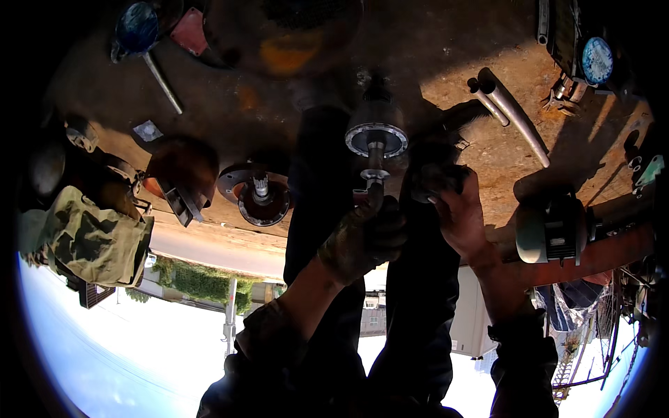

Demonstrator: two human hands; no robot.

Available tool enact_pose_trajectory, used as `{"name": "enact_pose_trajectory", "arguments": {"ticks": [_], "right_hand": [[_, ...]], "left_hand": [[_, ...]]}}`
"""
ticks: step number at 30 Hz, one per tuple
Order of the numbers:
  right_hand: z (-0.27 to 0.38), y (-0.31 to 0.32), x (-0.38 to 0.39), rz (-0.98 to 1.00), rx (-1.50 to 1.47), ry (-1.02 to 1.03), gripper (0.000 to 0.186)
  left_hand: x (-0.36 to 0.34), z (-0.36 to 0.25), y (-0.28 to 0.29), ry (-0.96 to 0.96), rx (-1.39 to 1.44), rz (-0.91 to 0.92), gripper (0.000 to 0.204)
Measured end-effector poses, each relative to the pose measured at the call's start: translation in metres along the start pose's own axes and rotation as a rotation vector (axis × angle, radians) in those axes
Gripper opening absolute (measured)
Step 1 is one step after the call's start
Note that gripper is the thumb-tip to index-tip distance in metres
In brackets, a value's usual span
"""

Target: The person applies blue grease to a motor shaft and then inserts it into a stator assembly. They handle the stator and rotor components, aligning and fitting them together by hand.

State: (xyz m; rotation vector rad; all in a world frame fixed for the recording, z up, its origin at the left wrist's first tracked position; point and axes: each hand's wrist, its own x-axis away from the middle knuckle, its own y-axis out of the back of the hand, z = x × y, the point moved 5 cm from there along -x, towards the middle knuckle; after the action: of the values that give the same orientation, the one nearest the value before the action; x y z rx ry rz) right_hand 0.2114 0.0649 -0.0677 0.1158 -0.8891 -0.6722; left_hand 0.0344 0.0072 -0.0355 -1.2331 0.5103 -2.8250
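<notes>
My left hand (366, 237), in a dark, dirty glove, is closed round the near end of a metal shaft (376, 174). A small collar rings the shaft, which runs into a round metal flange (376, 141) with holes along its rim. Behind the flange is a dark, rounded body, in shadow. My right hand (456, 205) is at the right of the shaft, apart from it, beside my dark trouser leg. Its fingers are curled on something dark that I cannot make out. Left of my legs, a second round flanged part (261, 198) with a splined stub rests on the brown ground.
A rusty bowl-shaped part (182, 171) and a camouflage cloth (97, 233) are at the left. A metal rod (164, 83) lies at the upper left. Metal tubes (516, 120) lie at the upper right, an electric motor (550, 230) nearer. Blue-topped round objects (597, 60) stand at the edges.
</notes>
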Motion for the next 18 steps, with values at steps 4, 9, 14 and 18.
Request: {"name": "enact_pose_trajectory", "arguments": {"ticks": [4, 9, 14, 18], "right_hand": [[0.01, -0.009, -0.009, -0.043, -0.181, -0.054, 0.038], [0.008, -0.066, 0.006, 0.259, -1.1, -0.729, 0.023], [0.016, -0.083, 0.008, 0.299, -1.462, -0.959, 0.025], [0.003, -0.074, 0.023, 0.063, -1.492, -0.889, 0.027]], "left_hand": [[0.015, 0.007, 0.0, -0.153, -0.189, -0.272, 0.036], [0.01, 0.023, 0.003, -0.13, -0.174, -0.305, 0.033], [-0.001, 0.03, 0.021, -0.079, -0.23, -0.22, 0.037], [-0.002, 0.034, 0.019, -0.072, -0.297, -0.384, 0.038]]}}
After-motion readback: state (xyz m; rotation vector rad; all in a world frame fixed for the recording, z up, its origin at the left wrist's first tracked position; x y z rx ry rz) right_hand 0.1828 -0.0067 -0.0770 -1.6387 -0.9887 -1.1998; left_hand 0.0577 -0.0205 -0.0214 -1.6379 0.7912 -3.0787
